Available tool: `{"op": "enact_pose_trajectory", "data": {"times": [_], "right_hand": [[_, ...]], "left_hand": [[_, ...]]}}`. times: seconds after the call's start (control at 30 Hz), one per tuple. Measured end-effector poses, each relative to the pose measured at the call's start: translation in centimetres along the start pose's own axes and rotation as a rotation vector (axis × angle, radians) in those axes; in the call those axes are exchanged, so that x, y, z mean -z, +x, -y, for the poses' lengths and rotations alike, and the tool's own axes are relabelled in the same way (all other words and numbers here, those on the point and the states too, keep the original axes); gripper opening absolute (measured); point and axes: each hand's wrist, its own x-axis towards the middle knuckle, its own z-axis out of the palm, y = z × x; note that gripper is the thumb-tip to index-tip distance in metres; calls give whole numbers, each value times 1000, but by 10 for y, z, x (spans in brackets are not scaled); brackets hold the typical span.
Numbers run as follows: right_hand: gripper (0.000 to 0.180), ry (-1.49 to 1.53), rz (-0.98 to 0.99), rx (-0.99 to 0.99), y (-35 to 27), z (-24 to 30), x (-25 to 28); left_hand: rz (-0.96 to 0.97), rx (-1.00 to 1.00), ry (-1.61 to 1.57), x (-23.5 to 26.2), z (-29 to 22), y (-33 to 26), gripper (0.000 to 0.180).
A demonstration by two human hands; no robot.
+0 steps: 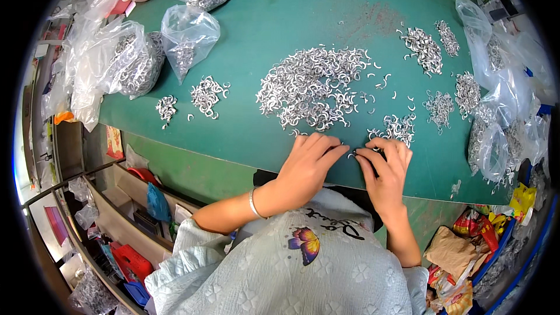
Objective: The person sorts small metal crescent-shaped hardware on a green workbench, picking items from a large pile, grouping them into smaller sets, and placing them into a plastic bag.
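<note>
1. Fingertips of the left hand [306, 165] are resting bunched and curled over the green table [256, 23], near its closer edge; whether they are pinching anything, the observer cannot tell.
2. Facing them from three o'clock, the right hand [385, 168] is holding its fingers bent, and a small curved metal piece [351, 155] is showing beside its thumb tip; whether thumb and finger are pinching it cannot be told.
3. A silvery bracelet [252, 203] is circling the left wrist, at eight o'clock from the fingertips.
4. With twelve pointing across the table, a small pile [398, 128] of curved pieces is lying at two o'clock, just beside the right hand.
5. A large heap [309, 84] of similar pieces is spreading at eleven o'clock.
6. Farther out, thin wire-like pieces [438, 109] are lying at two, an elongated pile [424, 51] at one.
7. Filled plastic bags are standing at ten [138, 64] and at three [494, 146].
</note>
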Motion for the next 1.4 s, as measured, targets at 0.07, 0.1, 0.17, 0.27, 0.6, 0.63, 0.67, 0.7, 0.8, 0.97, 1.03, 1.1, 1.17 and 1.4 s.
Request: {"op": "enact_pose_trajectory", "data": {"times": [0.07, 0.1, 0.17, 0.27, 0.6, 0.63, 0.67, 0.7, 0.8, 0.97, 1.03, 1.1, 1.17, 1.4], "right_hand": [[21, 40, 11, -8, -2, 0, -1], [21, 41, 16, 1, -1, 1, -2], [21, 30, 24, 20, -1, 2, -3], [19, -22, 34, 58, -3, 4, -2], [19, -77, 32, 76, -25, -10, 10], [19, -88, 28, 56, -27, -13, 12], [18, -107, 4, 33, -26, -13, 16], [18, -105, -5, 13, -27, -15, 18], [20, -123, -41, -39, -29, -22, 27], [18, -167, -95, -136, -42, -40, 45], [17, -199, -135, -163, -47, -49, 51], [16, -243, -146, -214, -48, -59, 58], [16, -298, -168, -299, -44, -57, 58], [30, -155, -51, -268, -16, -18, 31]], "left_hand": [[-44, 61, -3, 1, -5, 0, 39], [-67, 92, -4, 1, -6, 1, 38], [-56, 84, 55, -5, -8, 4, 34], [-35, 58, 117, -7, -4, 7, 28], [-52, -18, -47, -19, 2, 5, 25], [-59, -14, -46, -20, -1, 8, 26], [-67, -9, -45, -20, -6, 13, 26], [-74, -5, -44, -20, -8, 16, 27], [-39, -55, -13, -22, -6, 16, 29], [17, -127, -62, -18, 6, 5, 30], [-10, -114, -76, -19, 4, 5, 30], [-47, -98, -70, -18, -2, 8, 31], [-23, -116, -52, -21, -1, 9, 32], [40, -73, 34, -20, -22, 35, 44]]}}
